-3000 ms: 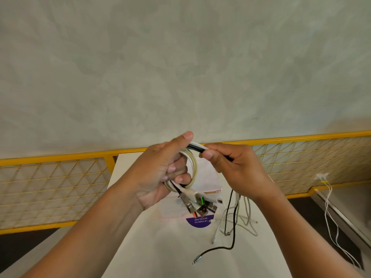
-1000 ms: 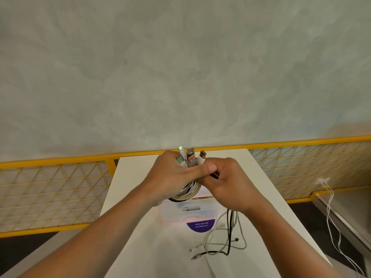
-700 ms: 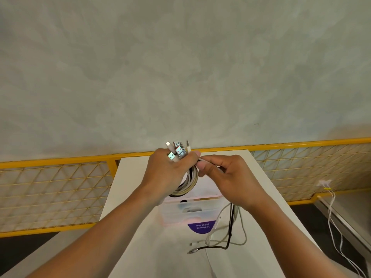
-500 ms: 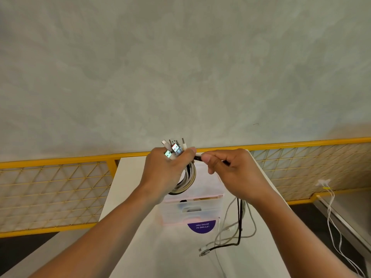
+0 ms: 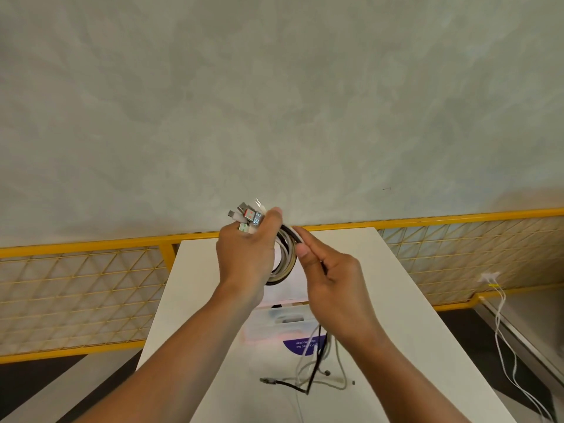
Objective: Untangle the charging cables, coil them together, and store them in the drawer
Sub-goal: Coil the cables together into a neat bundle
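My left hand (image 5: 244, 257) grips a coil of white, beige and black charging cables (image 5: 285, 259), held above the white table (image 5: 396, 300). Several USB plugs (image 5: 248, 213) stick up past its fingers. My right hand (image 5: 328, 279) pinches the cable strands just right of the coil, where they run onto it. The loose tails (image 5: 314, 364) hang from my right hand down to the table, their ends lying there. Below my hands a small translucent drawer box (image 5: 274, 322) stands on the table, its top drawer pulled out toward me.
A purple round sticker (image 5: 300, 346) lies in front of the drawer box. Yellow mesh railing (image 5: 76, 285) runs behind the table on both sides. Other white cables (image 5: 503, 325) hang at the right, beside a grey ledge.
The coil turned so the plugs now point up instead of hanging down. My right hand has wound more cable onto it, and the loose tails on the table have shortened.
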`<move>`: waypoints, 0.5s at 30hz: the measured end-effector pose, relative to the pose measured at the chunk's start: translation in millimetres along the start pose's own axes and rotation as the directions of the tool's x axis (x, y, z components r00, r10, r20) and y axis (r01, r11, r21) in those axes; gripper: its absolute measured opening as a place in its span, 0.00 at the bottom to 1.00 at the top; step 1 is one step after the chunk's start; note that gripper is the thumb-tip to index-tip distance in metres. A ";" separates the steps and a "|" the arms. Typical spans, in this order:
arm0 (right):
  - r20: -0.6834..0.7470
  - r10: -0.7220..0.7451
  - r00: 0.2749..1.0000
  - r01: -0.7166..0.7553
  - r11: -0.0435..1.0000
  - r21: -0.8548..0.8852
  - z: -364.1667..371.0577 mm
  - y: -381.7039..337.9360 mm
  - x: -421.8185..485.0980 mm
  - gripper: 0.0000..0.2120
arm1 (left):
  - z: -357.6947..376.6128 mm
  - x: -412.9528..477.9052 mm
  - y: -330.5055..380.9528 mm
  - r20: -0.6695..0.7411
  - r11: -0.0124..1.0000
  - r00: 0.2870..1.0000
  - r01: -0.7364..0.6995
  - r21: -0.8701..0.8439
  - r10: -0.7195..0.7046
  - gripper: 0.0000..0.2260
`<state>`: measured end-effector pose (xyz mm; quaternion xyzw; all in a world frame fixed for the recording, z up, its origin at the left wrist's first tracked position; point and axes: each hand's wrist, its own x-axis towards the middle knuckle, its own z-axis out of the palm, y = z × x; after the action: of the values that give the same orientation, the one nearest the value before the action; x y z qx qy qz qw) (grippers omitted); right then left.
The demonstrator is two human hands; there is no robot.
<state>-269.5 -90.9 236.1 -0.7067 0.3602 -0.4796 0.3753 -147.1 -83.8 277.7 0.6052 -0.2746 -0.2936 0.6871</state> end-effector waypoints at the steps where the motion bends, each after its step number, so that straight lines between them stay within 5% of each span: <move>1: -0.010 0.019 1.000 -0.019 1.000 0.016 3.9 -0.5 -2.0 0.17 | 0.7 -0.6 0.6 -0.009 1.000 1.000 0.003 -0.019 -0.003 0.15; 15: -0.010 0.029 1.000 -0.027 0.988 0.151 21.5 -7.5 -2.5 0.19 | 4.2 -10.6 7.1 0.001 0.937 0.982 0.182 -0.300 -0.190 0.14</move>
<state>-248.7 -81.2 236.1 -0.6680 0.3349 -0.5048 0.4321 -156.9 -78.1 285.0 0.5219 -0.1590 -0.3867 0.7435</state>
